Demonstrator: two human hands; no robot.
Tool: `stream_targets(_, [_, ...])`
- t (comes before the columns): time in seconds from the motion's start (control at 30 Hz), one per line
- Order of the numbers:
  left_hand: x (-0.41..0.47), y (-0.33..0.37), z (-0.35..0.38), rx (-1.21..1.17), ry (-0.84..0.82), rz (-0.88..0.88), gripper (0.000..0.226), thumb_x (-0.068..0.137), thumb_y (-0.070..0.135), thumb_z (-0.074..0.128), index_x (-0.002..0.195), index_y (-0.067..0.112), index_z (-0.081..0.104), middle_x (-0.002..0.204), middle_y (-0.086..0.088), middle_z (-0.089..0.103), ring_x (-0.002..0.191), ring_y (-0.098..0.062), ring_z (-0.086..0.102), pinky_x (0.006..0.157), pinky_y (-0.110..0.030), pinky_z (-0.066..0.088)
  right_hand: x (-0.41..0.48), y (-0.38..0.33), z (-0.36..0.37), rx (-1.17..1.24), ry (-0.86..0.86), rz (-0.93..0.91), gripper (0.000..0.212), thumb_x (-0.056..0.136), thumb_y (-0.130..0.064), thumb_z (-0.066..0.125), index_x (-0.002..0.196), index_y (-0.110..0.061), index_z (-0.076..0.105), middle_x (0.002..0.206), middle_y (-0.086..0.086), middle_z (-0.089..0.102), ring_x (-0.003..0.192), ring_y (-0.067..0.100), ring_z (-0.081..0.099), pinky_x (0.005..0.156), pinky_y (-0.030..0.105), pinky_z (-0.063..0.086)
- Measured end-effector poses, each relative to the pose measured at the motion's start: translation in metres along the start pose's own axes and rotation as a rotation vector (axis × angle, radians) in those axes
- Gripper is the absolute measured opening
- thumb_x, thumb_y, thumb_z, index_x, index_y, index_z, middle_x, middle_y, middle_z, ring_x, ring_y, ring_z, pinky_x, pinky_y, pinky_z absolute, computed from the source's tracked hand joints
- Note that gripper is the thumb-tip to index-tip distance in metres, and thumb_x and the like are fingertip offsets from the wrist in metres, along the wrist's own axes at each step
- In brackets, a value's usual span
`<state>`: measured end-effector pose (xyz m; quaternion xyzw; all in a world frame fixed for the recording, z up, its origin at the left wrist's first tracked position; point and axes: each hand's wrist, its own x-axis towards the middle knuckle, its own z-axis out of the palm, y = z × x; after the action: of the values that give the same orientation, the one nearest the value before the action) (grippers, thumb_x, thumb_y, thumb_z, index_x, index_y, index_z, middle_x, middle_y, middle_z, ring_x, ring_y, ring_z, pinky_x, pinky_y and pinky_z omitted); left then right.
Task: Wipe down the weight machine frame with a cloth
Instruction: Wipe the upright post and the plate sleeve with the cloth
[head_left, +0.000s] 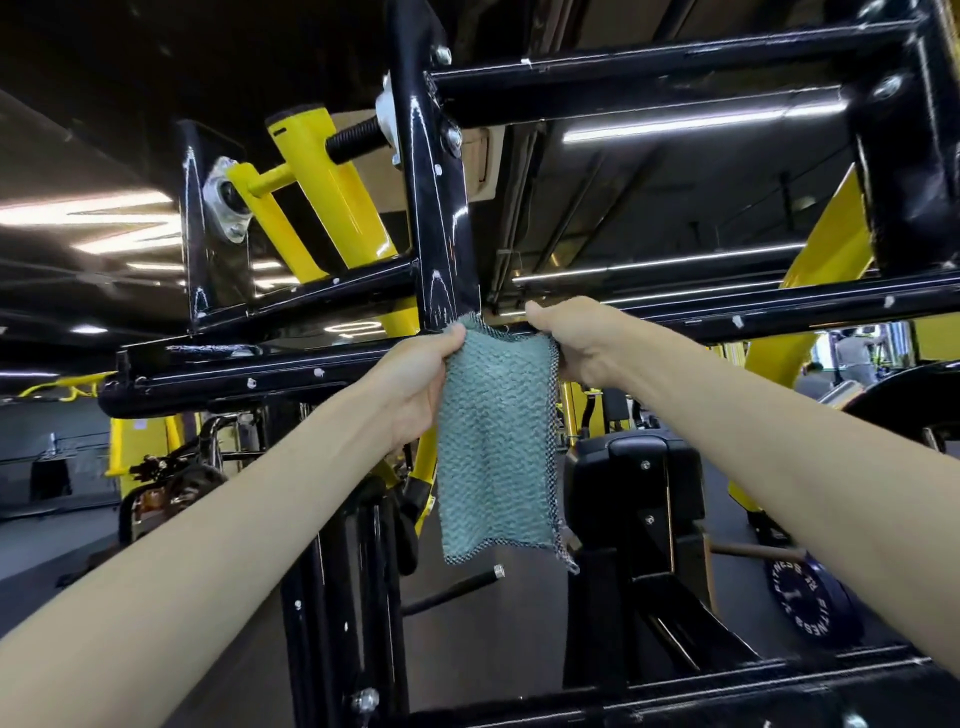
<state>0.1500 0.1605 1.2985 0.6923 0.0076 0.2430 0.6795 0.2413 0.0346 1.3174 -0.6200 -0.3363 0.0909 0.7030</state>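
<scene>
Gripping with the left hand one top corner of the teal waffle-weave cloth with dark stitched edging, fingers curled round the fabric. Pinching the opposite top corner with the right hand, fingers likewise closed on the edge. Reaching up and forward with both arms, forearms rising from the lower corners of the view, wrists nearly level, the right one slightly higher.

Holding the cloth spread between the two hands and letting it hang freely, long axis vertical, lower edge loose in the air.

Presenting the cloth's top edge to the glossy black steel weight machine frame, at the joint where the upright post meets the long horizontal bar. Finding the frame just above and beyond the knuckles, with the upright running straight up from the cloth and the crossbar running left and right behind both hands. Unable to tell whether the fabric is actually touching the paint. Judging the left hand nearer the foot of the upright and the right hand nearer the crossbar's right stretch. Judging that the next move needs the cloth pressed flat onto the tube.

Seeing, further off, a black padded block, a purple round weight plate and a yellow painted lever arm.
</scene>
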Motion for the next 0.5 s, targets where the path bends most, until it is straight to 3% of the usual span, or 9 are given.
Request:
stream_targets(0.07, [0.000,0.006,0.005,-0.047,0.065,0.005,0.026,0.103,0.029,0.040,0.105,0.013,0.060,0.092,-0.005,0.068,0.081,-0.017,0.065,0.066,-0.032,0.048,-0.006,-0.002,-0.005,0.121,-0.139,0.079,0.036,0.100,-0.041,0.044,0.119,-0.010,0.048,0.098,0.010,0.065,0.077,0.019,0.064,0.058,0.031,0.052])
stream_targets(0.17, [0.001,0.016,0.007,-0.065,0.131,0.014,0.028,0.103,0.031,0.039,0.104,0.013,0.061,0.095,-0.007,0.068,0.082,-0.018,0.065,0.063,-0.033,0.049,-0.009,-0.002,-0.012,0.031,-0.312,0.104,0.058,0.090,-0.055,0.050,0.139,-0.026,0.034,0.113,0.013,0.065,0.102,0.024,0.062,0.083,0.038,0.051])
stream_targets(0.2, [0.001,0.019,0.007,-0.065,0.147,0.016,0.030,0.103,0.033,0.040,0.104,0.012,0.061,0.096,-0.007,0.068,0.083,-0.018,0.065,0.062,-0.032,0.049,-0.010,-0.001,-0.013,0.006,-0.358,0.104,0.062,0.089,-0.054,0.053,0.141,-0.029,0.031,0.119,0.013,0.064,0.105,0.023,0.061,0.086,0.038,0.050])
stream_targets(0.33, [0.004,0.027,0.002,-0.060,0.220,0.048,0.029,0.102,0.032,0.041,0.103,0.012,0.062,0.103,-0.009,0.069,0.085,-0.020,0.067,0.062,-0.032,0.051,-0.011,0.002,-0.008,0.108,-0.390,0.055,0.063,0.089,-0.015,0.063,0.145,-0.025,0.034,0.125,0.006,0.061,0.088,0.016,0.064,0.069,0.033,0.054])
stream_targets(0.43, [0.004,0.030,-0.005,-0.072,0.286,0.019,0.033,0.102,0.037,0.040,0.108,0.010,0.058,0.112,-0.010,0.067,0.085,-0.022,0.066,0.059,-0.034,0.051,-0.010,0.001,-0.001,0.186,-0.331,-0.008,0.065,0.085,0.011,0.057,0.141,-0.019,0.043,0.110,0.012,0.065,0.083,0.020,0.067,0.067,0.033,0.058])
stream_targets(0.5, [0.004,0.031,-0.010,-0.028,0.232,-0.028,0.047,0.100,0.049,0.033,0.112,0.010,0.055,0.116,-0.011,0.067,0.082,-0.022,0.068,0.057,-0.033,0.054,-0.006,-0.004,0.005,0.263,-0.259,-0.055,0.061,0.085,0.018,0.053,0.138,-0.013,0.049,0.104,0.017,0.063,0.082,0.024,0.066,0.060,0.030,0.059])
